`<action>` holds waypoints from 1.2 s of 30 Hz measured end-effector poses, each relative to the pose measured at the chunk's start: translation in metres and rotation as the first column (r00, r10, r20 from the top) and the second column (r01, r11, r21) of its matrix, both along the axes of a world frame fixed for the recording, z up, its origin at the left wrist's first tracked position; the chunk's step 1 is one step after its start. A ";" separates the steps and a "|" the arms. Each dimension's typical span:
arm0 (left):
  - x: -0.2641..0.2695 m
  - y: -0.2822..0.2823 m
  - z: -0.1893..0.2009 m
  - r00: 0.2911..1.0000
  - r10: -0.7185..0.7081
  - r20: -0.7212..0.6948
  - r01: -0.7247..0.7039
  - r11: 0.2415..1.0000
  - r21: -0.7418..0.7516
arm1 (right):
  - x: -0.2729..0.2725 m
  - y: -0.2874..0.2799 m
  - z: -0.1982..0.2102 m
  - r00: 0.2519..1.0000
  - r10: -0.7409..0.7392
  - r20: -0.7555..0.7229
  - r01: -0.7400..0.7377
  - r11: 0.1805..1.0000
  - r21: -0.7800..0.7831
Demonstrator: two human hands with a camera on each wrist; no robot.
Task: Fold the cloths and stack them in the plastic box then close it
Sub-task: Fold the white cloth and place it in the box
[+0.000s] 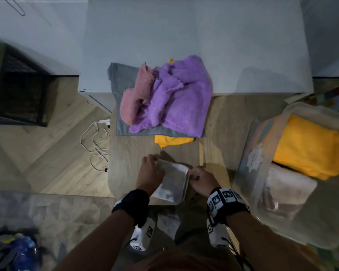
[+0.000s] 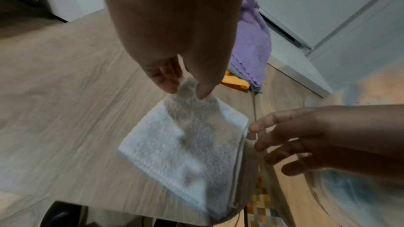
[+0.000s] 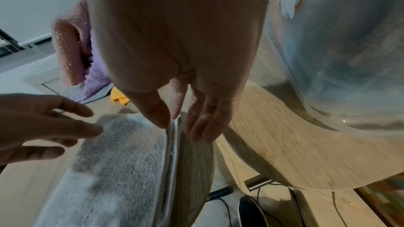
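A folded white cloth (image 1: 172, 180) lies on the small wooden table (image 1: 129, 157) near its front edge. My left hand (image 1: 151, 171) pinches its far left corner (image 2: 188, 84) between thumb and finger, lifting it slightly. My right hand (image 1: 199, 178) pinches the cloth's right edge (image 3: 174, 123), thumb on one side and fingers on the other. The clear plastic box (image 1: 262, 153) stands at the right with its top open. It holds a folded yellow cloth (image 1: 311, 147) and a folded white cloth (image 1: 290, 184).
At the table's far end lies a pile: a purple cloth (image 1: 176, 98), a pink cloth (image 1: 137, 94), a grey cloth (image 1: 121, 83) and a yellow cloth (image 1: 172, 141). White cables (image 1: 94, 145) lie on the floor at the left, beyond them a black crate (image 1: 18, 85).
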State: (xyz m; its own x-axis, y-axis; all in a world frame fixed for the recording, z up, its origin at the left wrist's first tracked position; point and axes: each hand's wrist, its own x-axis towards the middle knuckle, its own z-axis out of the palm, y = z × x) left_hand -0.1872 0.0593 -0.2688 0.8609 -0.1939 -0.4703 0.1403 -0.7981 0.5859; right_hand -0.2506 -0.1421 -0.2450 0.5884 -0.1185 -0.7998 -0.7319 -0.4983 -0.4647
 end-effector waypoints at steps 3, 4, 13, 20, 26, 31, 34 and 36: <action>0.005 0.009 -0.007 0.993 -0.071 -0.099 0.086 0.984 0.153 | 0.000 -0.001 -0.001 1.000 -0.013 -0.004 0.013 1.000 0.013; 0.007 0.009 -0.008 0.980 -0.077 -0.186 0.110 0.978 0.175 | 0.000 -0.001 -0.001 1.000 -0.018 0.001 0.018 1.000 0.016; 0.008 -0.018 0.014 0.958 -0.211 -0.196 0.199 0.977 -0.080 | 0.007 0.009 -0.007 0.990 0.030 0.135 -0.025 0.999 -0.038; 0.046 -0.042 0.076 0.957 -0.266 0.119 0.286 0.936 -0.207 | 0.043 0.020 0.034 0.910 -0.268 0.316 0.211 0.956 0.202; 0.084 -0.067 0.138 0.943 -0.184 0.278 0.265 0.919 -0.291 | 0.075 0.010 0.091 0.659 -0.710 0.249 0.579 0.690 0.433; 0.077 -0.106 0.178 0.866 -0.352 0.354 0.464 0.831 -0.308 | 0.058 -0.023 0.137 0.622 -0.674 0.398 0.592 0.738 0.324; 0.066 -0.134 0.191 0.824 -0.434 0.363 0.562 0.701 -0.439 | 0.032 -0.051 0.158 0.509 -0.711 0.485 0.650 0.687 0.324; 0.055 -0.157 0.196 0.779 -0.494 0.385 0.626 0.638 -0.448 | 0.012 -0.070 0.170 0.437 -0.721 0.538 0.694 0.650 0.309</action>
